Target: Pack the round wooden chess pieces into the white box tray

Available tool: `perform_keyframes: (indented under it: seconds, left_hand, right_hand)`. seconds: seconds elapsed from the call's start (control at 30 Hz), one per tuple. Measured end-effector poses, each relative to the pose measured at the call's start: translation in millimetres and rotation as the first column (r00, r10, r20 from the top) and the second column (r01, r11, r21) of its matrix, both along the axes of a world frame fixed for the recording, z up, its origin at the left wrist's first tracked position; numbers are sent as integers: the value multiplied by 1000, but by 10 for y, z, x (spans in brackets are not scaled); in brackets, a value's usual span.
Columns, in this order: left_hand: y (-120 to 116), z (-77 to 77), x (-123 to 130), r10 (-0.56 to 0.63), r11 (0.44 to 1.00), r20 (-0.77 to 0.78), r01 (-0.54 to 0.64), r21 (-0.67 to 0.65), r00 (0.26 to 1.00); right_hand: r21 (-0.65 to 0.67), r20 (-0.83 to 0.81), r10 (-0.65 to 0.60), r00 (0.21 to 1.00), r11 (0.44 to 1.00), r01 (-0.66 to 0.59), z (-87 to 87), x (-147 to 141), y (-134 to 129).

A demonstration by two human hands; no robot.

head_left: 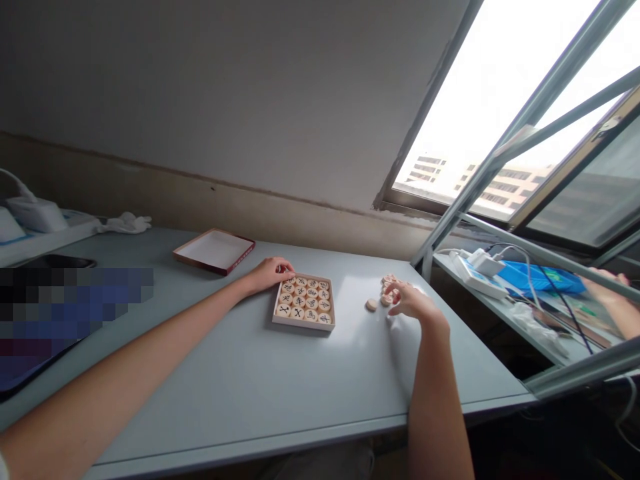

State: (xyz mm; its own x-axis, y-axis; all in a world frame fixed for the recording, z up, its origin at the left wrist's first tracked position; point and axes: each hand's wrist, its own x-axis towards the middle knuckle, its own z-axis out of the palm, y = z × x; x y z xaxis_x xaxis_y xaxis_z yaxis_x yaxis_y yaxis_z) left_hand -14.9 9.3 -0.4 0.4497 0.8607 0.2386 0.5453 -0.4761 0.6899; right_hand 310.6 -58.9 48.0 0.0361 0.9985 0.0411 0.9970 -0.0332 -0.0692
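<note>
An open square box (303,324) sits on the grey table, filled with rows of round wooden pieces (299,301) that bear dark characters. My left hand (273,273) is at the box's upper left corner, its fingers bent together at the rim; whether they pinch anything is hidden. Right of the box lies a small group of loose round pieces (387,299), with one separate piece (371,305) just left of them. My right hand (411,301) reaches to this group with thumb and fingers apart, its fingertips beside the pieces.
A box lid (215,251) lies upturned behind my left forearm. A dark phone (70,261) and a power strip (75,227) are at the left. Beyond the metal frame (427,257) at the right, another person's hand (613,293) shows over a second table.
</note>
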Motion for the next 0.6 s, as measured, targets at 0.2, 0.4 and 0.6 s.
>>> perform_keyframes:
  seconds: [0.2,0.4,0.6]
  left_hand:
    - [3,-15,1,2,1000,31,-2,-17,1000]
    - [5,-12,-11,-18,999,17,19,-28,1000]
    - [30,-30,-18,-42,993,104,53,-101,994]
  right_hand:
    - [-38,-33,116,993,992,-117,33,-209,17]
    - [-96,-132,185,974,975,-198,129,-474,-39]
    - [-77,-349,222,910,961,-264,57,-589,16]
